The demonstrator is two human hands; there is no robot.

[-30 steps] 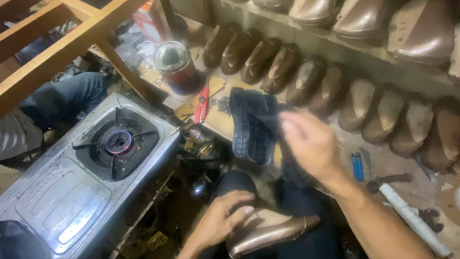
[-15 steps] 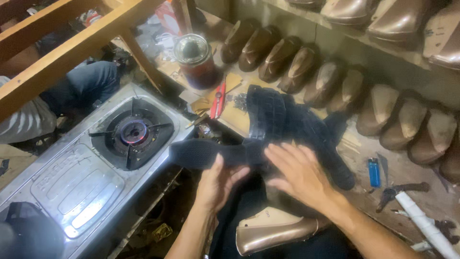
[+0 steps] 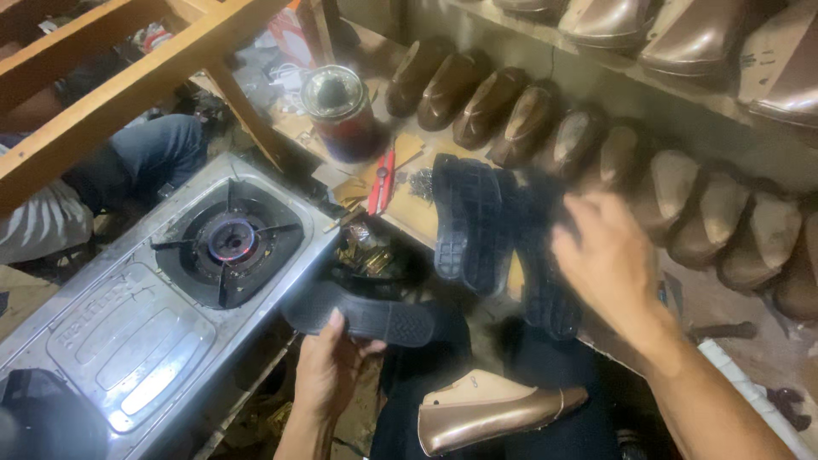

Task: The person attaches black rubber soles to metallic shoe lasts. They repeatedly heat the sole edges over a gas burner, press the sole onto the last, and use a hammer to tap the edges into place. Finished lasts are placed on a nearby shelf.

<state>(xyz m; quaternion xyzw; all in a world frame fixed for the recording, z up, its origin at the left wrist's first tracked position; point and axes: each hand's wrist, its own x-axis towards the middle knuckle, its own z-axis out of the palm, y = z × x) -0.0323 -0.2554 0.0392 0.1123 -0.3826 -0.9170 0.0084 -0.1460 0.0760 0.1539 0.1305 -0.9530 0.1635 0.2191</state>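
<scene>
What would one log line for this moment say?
left hand: holds black sole | right hand: on stack of black soles | shoe on lap | stove at left

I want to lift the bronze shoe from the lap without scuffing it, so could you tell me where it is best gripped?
Grip the bronze shoe across its middle, coming from above. It lies on its side on the lap, toe pointing right, so the long upper edge is open. The left hand holds a black sole, and the right hand is at the black sole stack; either, I think, would first need freeing.
</scene>
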